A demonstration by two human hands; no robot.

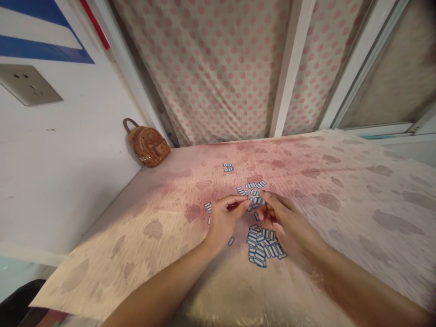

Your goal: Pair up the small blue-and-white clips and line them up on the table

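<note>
My left hand point(223, 220) is closed in a pinch, thumb against forefinger, on a small white label with a blue edge point(250, 202). Close by on the right, my right hand point(281, 212) has its fingers curled, the forefinger reaching toward the same spot. Whether anything is between its fingers is too small to make out. Just beyond the fingertips lie several more blue-edged labels point(252, 185), partly hidden by the hands. A larger overlapping pile of labels point(264, 245) rests between my forearms. One single label point(231, 241) lies beside my left wrist.
A small group of labels point(228, 167) lies farther back on the patterned tablecloth point(153, 229). More labels point(208, 207) show left of my left hand. A brown mini backpack point(150, 145) leans by the wall at the back left. A dotted curtain point(218, 68) hangs behind the table.
</note>
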